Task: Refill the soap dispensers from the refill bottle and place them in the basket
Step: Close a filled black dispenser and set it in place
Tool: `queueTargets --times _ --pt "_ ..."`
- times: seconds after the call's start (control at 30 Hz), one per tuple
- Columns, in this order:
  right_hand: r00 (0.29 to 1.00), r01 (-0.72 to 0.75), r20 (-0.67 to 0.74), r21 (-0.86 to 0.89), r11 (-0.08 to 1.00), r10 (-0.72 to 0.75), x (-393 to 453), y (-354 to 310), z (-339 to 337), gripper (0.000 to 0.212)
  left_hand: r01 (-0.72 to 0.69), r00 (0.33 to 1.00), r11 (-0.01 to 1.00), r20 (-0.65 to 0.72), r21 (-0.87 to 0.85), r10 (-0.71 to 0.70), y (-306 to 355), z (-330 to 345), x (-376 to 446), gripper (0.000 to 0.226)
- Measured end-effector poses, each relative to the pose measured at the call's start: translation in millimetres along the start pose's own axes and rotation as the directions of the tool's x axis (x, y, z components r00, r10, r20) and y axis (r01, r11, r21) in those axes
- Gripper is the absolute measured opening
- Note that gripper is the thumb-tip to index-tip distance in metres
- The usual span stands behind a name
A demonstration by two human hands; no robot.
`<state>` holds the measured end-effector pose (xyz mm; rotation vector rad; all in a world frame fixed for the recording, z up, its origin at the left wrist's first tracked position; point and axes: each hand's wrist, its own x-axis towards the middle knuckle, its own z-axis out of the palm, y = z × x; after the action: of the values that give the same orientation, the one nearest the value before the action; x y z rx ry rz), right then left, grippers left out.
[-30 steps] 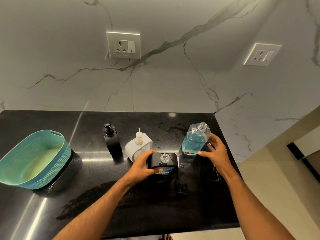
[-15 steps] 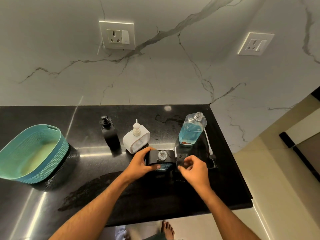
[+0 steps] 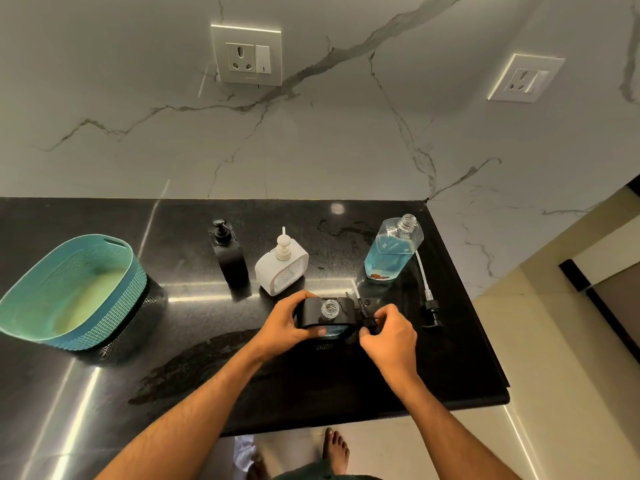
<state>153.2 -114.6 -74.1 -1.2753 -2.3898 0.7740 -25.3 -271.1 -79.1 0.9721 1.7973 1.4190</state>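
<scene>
My left hand [image 3: 282,325] grips the open black soap dispenser [image 3: 325,315]; my right hand [image 3: 389,336] pinches its black pump head [image 3: 367,322].

You had three soap dispensers [image 3: 325,315] on the counter [image 3: 346,386]: two black, one white. On it too stood one refill bottle [image 3: 393,249], one basket [image 3: 69,289] and two loose pumps [image 3: 429,303]. Behind it, two wall sockets [image 3: 246,54].
</scene>
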Motion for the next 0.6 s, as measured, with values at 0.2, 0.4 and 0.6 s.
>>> queueTargets --times 0.2,0.4,0.6 --pt "0.977 0.146 -0.18 0.161 0.976 -0.116 2 -27 -37 0.028 -0.009 1.0 0.999 0.018 0.031 0.009 -3 -3 -1 0.046" --pt "0.936 0.338 -0.174 0.195 0.921 -0.306 -7 -72 -79 0.028 -0.012 1.0 0.999 0.015 0.049 0.012 -7 -2 -1 0.047" --pt "0.907 0.421 -0.061 0.131 0.897 -0.417 -16 -97 -104 0.028 -0.025 1.0 0.997 0.013 0.068 0.024 -8 -2 -1 0.048"
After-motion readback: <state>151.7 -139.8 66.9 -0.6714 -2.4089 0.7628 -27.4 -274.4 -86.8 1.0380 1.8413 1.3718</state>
